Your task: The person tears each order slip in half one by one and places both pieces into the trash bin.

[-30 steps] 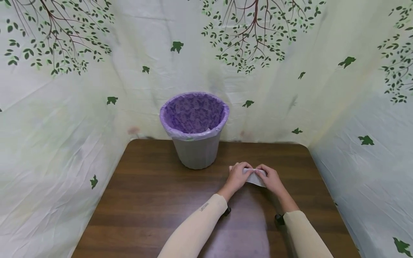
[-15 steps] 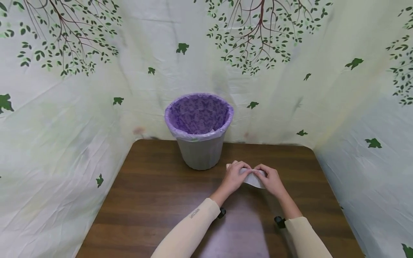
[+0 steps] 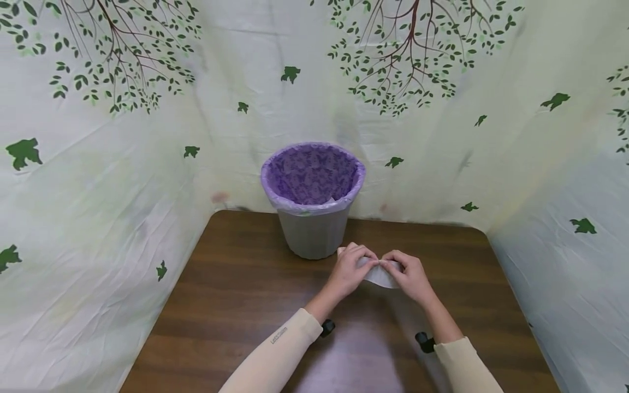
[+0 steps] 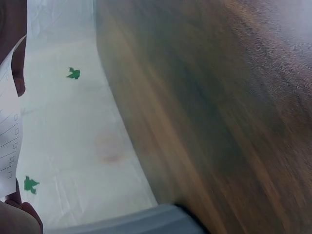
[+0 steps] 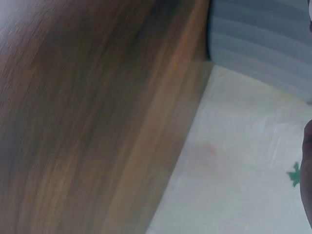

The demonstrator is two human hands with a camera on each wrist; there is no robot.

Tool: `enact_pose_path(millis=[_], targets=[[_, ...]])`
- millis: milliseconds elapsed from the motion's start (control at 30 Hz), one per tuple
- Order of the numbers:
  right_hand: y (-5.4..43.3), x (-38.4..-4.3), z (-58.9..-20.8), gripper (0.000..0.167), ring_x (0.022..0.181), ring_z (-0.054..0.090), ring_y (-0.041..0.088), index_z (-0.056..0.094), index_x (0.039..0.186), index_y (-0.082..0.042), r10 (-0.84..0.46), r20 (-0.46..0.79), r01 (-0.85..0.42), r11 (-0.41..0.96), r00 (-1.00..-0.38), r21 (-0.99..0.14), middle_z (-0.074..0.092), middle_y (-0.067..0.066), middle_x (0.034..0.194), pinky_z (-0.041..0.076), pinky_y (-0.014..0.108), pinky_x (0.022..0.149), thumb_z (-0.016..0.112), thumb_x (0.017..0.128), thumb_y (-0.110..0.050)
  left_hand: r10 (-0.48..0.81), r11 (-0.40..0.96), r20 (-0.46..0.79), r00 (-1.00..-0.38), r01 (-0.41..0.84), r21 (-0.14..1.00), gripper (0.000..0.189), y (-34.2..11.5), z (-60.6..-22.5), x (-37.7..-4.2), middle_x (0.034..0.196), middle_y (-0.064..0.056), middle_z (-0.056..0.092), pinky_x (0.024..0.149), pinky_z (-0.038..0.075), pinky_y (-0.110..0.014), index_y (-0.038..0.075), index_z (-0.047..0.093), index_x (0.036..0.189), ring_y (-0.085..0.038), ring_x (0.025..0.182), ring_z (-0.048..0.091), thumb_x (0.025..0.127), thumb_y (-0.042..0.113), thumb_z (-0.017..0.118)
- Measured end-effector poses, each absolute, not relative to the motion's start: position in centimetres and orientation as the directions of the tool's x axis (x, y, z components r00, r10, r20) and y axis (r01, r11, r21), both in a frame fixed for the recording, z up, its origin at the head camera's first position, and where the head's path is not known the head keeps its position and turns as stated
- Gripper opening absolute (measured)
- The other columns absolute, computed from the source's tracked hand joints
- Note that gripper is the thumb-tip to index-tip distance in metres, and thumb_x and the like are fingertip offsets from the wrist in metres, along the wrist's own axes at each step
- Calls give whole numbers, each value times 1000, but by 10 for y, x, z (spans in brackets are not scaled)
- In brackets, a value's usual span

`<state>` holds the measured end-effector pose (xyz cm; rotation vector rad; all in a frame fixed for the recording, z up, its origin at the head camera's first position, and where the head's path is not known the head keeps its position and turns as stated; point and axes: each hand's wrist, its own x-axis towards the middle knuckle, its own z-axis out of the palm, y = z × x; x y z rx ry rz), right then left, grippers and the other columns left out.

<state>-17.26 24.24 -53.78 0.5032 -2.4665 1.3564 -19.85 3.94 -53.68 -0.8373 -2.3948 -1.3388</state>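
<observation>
Over the table, in the head view, my left hand (image 3: 346,272) and right hand (image 3: 410,276) pinch a small white sheet of paper (image 3: 382,279) along its upper edge. The thumbs and fingertips of both hands come together at the middle of that edge. Below the fingers the sheet hangs in a slight curve. Printed lines and a column of little boxes show on the paper (image 4: 9,131) at the left edge of the left wrist view. Only a sliver of the right hand (image 5: 306,170) enters the right wrist view, at its right edge.
A grey bin (image 3: 314,234) with a purple patterned liner (image 3: 314,208) stands at the back of the brown wooden table (image 3: 236,284), left of the hands. Something white lies inside it near the rim. White cloth (image 3: 442,164) printed with leaves and branches encloses the table's back and sides.
Both hands, with the paper, have shifted left, nearer to the bin. Their fingertips have drawn together at the paper's upper edge. The head view has turned a little left.
</observation>
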Motion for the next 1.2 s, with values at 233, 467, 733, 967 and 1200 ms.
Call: enact_pose_path(millis=[233, 467, 733, 967, 1200], targets=[[230, -164, -531, 6, 74, 61, 4, 76, 99, -13, -195, 347, -398, 456, -918, -796, 77, 7, 93, 51, 25, 64, 73, 99, -8, 342, 403, 498, -797, 603, 688, 8, 26, -535, -189, 93, 4, 79, 93, 35, -35, 16, 78, 96, -14, 97, 63, 93, 24, 80], [226, -159, -532, 7, 75, 62, 7, 76, 98, -12, -255, 280, -360, 363, -926, -860, 75, 9, 93, 53, 27, 63, 70, 102, -11, 333, 380, 518, -788, 615, 691, 7, 15, -530, -178, 91, 4, 78, 93, 35, -36, 15, 78, 93, -14, 97, 63, 91, 21, 82], [216, -149, -535, 10, 79, 62, 7, 72, 100, -1, -267, 187, -241, 188, -945, -952, 71, -6, 94, 54, 29, 65, 66, 103, -8, 326, 347, 543, -774, 632, 693, 7, 5, -527, -165, 90, 4, 78, 92, 34, -33, 16, 78, 91, -12, 96, 61, 89, 20, 83], [203, -142, -539, 12, 77, 64, 4, 69, 98, 6, -323, 189, -189, -32, -927, -982, 72, -11, 92, 54, 23, 64, 61, 103, -1, 303, 333, 601, -739, 674, 660, 8, -3, -523, -155, 87, 5, 78, 89, 35, -32, 16, 78, 88, -13, 93, 61, 87, 19, 85], [194, -139, -542, 30, 78, 66, 2, 74, 96, -19, -381, 163, -89, -206, -910, -975, 73, -11, 92, 54, 19, 66, 55, 103, 3, 289, 321, 635, -716, 698, 641, 7, -10, -523, -149, 86, 5, 78, 89, 35, -32, 16, 79, 88, -11, 92, 61, 86, 16, 86]])
